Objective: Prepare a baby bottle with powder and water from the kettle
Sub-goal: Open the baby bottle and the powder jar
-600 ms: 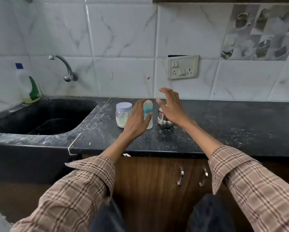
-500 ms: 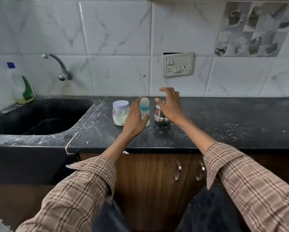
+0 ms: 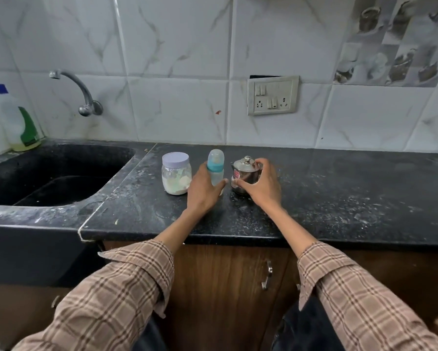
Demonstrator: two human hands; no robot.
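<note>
A baby bottle (image 3: 215, 166) with a blue collar and clear cap stands upright on the black counter (image 3: 339, 193). My left hand (image 3: 202, 191) wraps around its lower part. To the right sits a small steel kettle (image 3: 245, 174) with a knobbed lid; my right hand (image 3: 262, 187) is closed around its right side and front. Left of the bottle stands a clear jar (image 3: 176, 173) with a lilac lid and pale powder in the bottom.
A black sink (image 3: 48, 173) lies at the left, with a wall tap (image 3: 83, 95) above it and a dish soap bottle (image 3: 17, 122) in the corner. A switch and socket plate (image 3: 272, 95) is on the tiled wall. Cabinet handles (image 3: 267, 274) show below the counter.
My right hand dropped from hovering above the kettle and closed on it. My left hand moved forward and closed around the bottle. The camera tilted down slightly.
</note>
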